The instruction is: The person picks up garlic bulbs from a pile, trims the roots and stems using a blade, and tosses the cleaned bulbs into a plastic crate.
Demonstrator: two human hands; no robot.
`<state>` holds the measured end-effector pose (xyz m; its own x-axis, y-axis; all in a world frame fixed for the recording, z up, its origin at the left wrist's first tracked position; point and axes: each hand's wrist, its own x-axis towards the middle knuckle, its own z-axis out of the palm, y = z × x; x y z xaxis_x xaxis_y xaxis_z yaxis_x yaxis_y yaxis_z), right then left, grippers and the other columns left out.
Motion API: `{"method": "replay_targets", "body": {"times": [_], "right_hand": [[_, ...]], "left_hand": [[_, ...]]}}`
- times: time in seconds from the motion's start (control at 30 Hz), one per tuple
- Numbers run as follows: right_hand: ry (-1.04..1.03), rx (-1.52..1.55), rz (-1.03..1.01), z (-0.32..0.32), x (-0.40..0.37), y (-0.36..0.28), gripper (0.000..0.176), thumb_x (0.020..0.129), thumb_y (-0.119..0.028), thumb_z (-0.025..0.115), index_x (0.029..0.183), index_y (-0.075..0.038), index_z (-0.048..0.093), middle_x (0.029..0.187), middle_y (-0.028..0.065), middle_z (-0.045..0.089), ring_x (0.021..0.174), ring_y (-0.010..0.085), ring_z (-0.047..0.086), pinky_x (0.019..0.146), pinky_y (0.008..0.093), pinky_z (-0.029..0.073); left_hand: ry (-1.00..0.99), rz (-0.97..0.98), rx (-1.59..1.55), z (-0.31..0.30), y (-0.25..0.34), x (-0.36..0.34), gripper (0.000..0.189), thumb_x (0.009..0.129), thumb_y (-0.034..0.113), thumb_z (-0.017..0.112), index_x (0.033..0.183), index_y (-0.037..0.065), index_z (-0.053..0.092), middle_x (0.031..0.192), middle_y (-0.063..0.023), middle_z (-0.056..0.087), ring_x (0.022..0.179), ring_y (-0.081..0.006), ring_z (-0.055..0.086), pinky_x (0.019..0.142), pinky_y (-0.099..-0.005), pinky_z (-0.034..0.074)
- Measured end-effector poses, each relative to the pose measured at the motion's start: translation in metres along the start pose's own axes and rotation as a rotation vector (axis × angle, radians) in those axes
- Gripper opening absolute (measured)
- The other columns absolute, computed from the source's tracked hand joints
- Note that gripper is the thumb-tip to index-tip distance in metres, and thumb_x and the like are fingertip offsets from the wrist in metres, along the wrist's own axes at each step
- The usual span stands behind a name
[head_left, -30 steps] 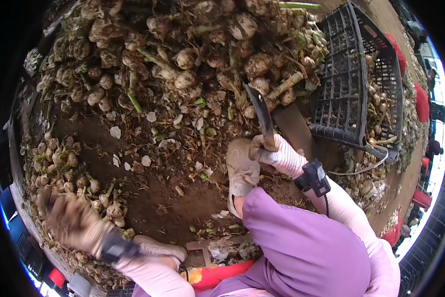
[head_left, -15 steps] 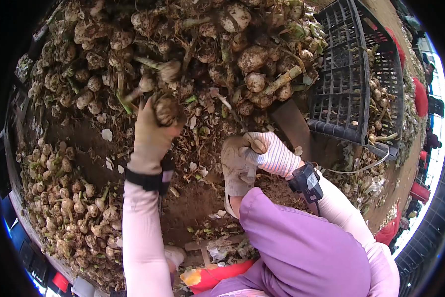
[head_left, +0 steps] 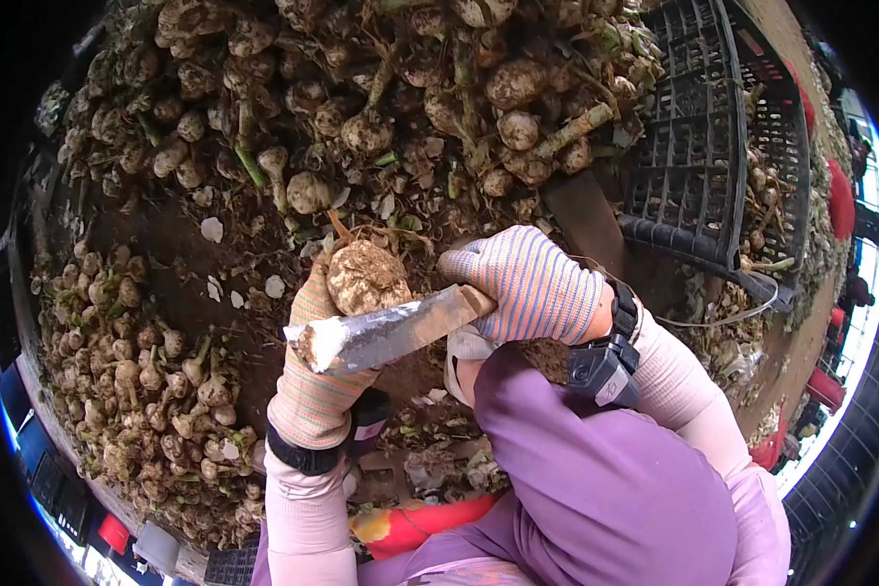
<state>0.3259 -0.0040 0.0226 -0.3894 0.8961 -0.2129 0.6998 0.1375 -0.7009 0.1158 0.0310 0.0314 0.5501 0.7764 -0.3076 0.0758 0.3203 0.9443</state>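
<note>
My left hand (head_left: 314, 361), in a striped knit glove, is wrapped round a large soil-crusted garlic bulb (head_left: 369, 277). A short brown stalk sticks up at the bulb's upper left. My right hand (head_left: 532, 285), also gloved, grips the wooden handle of a broad flat blade (head_left: 390, 332). The blade points left and lies across the lower side of the bulb, in front of part of my left hand. A whitish patch shows near its tip. Whether the blade touches the bulb is hard to tell.
A big heap of uncleaned garlic (head_left: 361, 127) with stalks spreads across the top. Another pile of bulbs (head_left: 156, 391) lies at the left. A black plastic crate (head_left: 684, 137) stands at the upper right, near a dark board (head_left: 586, 220). Peelings litter the ground.
My left hand has come down and nearer to my right hand, with a bulb in it. My right hand has risen slightly and turned, and the blade now shows clearly.
</note>
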Motion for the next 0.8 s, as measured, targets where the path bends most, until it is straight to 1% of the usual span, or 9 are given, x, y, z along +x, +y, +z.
{"method": "replay_targets", "body": {"times": [0.1, 0.17, 0.2, 0.33, 0.43, 0.5, 0.6, 0.73, 0.8], "right_hand": [[-0.047, -0.027, 0.009, -0.001, -0.003, -0.001, 0.033, 0.058, -0.022, 0.069, 0.083, -0.004, 0.057, 0.067, 0.0153, 0.055, 0.068, 0.0370, 0.056, 0.057, 0.0408, 0.045], [0.025, 0.034, -0.030, -0.001, -0.004, -0.001, 0.033, 0.057, -0.023, 0.070, 0.082, -0.005, 0.057, 0.066, 0.0153, 0.055, 0.068, 0.0369, 0.056, 0.057, 0.0403, 0.045], [0.024, 0.034, -0.030, -0.001, -0.004, -0.001, 0.033, 0.057, -0.023, 0.070, 0.082, -0.005, 0.057, 0.066, 0.0153, 0.055, 0.068, 0.0369, 0.056, 0.057, 0.0403, 0.045], [-0.036, 0.019, 0.000, 0.005, -0.003, 0.002, 0.033, 0.056, -0.023, 0.071, 0.080, -0.005, 0.056, 0.066, 0.0142, 0.054, 0.067, 0.0367, 0.056, 0.056, 0.0390, 0.045], [-0.032, 0.064, 0.015, 0.014, -0.004, 0.019, 0.032, 0.055, -0.022, 0.071, 0.078, -0.006, 0.055, 0.066, 0.0133, 0.054, 0.065, 0.0367, 0.055, 0.056, 0.0386, 0.045], [0.049, 0.041, -0.104, 0.025, -0.007, 0.033, 0.031, 0.056, -0.021, 0.070, 0.080, -0.007, 0.057, 0.067, 0.0132, 0.055, 0.065, 0.0350, 0.056, 0.056, 0.0380, 0.045], [0.146, 0.037, 0.263, 0.026, -0.018, 0.071, 0.019, 0.071, -0.020, 0.066, 0.079, -0.005, 0.058, 0.060, 0.0127, 0.053, 0.055, 0.0321, 0.054, 0.051, 0.0331, 0.044], [0.242, 0.214, 0.303, 0.011, -0.028, 0.056, 0.020, 0.067, -0.015, 0.062, 0.083, -0.003, 0.060, 0.067, 0.0176, 0.058, 0.065, 0.0355, 0.058, 0.059, 0.0348, 0.047], [0.165, 0.305, 0.342, 0.004, -0.025, 0.040, 0.021, 0.072, -0.017, 0.062, 0.087, -0.002, 0.060, 0.069, 0.0167, 0.059, 0.068, 0.0309, 0.059, 0.061, 0.0328, 0.047]], "left_hand": [[-0.011, -0.087, -0.038, 0.001, -0.003, 0.000, 0.038, 0.084, 0.007, 0.057, 0.118, 0.002, 0.041, 0.104, -0.0071, 0.058, 0.090, -0.0175, 0.060, 0.080, -0.0324, 0.051], [0.027, -0.219, -0.803, 0.004, -0.010, 0.000, 0.043, 0.081, 0.003, 0.060, 0.119, 0.001, 0.040, 0.100, -0.0074, 0.059, 0.089, -0.0152, 0.060, 0.079, -0.0297, 0.051], [0.084, -0.125, -0.267, 0.009, -0.002, -0.001, 0.034, 0.087, 0.015, 0.056, 0.115, 0.002, 0.043, 0.095, -0.0084, 0.061, 0.089, -0.0165, 0.061, 0.079, -0.0316, 0.051], [0.007, -0.019, 0.034, 0.011, -0.005, -0.005, 0.024, 0.093, 0.018, 0.043, 0.112, 0.003, 0.046, 0.093, -0.0079, 0.061, 0.089, -0.0179, 0.061, 0.080, -0.0335, 0.051], [0.067, -0.722, -1.163, 0.019, -0.001, 0.000, 0.031, 0.078, 0.006, 0.065, 0.106, 0.004, 0.052, 0.091, -0.0069, 0.061, 0.088, -0.0145, 0.060, 0.079, -0.0300, 0.051], [-0.089, -0.222, -0.155, 0.025, 0.000, -0.013, 0.037, 0.071, 0.012, 0.072, 0.102, 0.005, 0.054, 0.091, -0.0066, 0.062, 0.084, -0.0124, 0.060, 0.081, -0.0307, 0.050], [-0.554, -0.239, -0.240, 0.028, 0.003, -0.024, 0.042, 0.064, 0.010, 0.073, 0.101, 0.005, 0.054, 0.084, -0.0027, 0.060, 0.077, -0.0078, 0.056, 0.076, -0.0244, 0.049], [0.013, -0.314, -0.443, 0.024, -0.007, -0.017, 0.027, 0.090, 0.030, 0.042, 0.094, 0.006, 0.054, 0.080, -0.0039, 0.060, 0.076, -0.0163, 0.059, 0.067, -0.0335, 0.052], [0.055, -0.311, -0.419, 0.016, 0.000, -0.016, 0.030, 0.088, 0.030, 0.050, 0.106, 0.005, 0.050, 0.091, -0.0075, 0.060, 0.082, -0.0194, 0.060, 0.070, -0.0324, 0.052]]}}
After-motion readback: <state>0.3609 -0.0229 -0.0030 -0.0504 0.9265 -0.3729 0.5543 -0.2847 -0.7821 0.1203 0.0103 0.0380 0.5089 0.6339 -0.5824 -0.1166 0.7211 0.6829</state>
